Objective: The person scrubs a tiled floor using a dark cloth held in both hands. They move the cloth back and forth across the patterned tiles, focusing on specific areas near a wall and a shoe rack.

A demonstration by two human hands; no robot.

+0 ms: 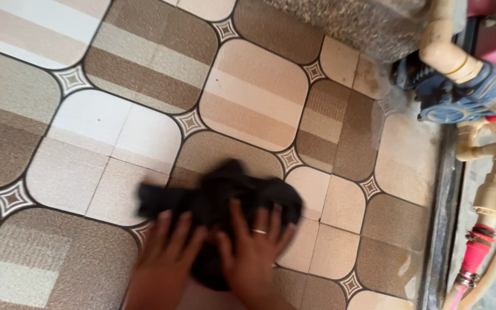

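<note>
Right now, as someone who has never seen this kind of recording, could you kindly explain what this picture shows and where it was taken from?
There is no machine here: a person wears a camera on the head, and it looks down at their own two bare hands. The left hand and the right hand, which wears a ring, both press flat on a crumpled black cloth. The cloth lies on a floor of brown, beige and white patterned tiles. The hands look blurred. At the right edge stand cream plastic pipes and a blue pump-like unit, beside a speckled stone slab at the top.
</note>
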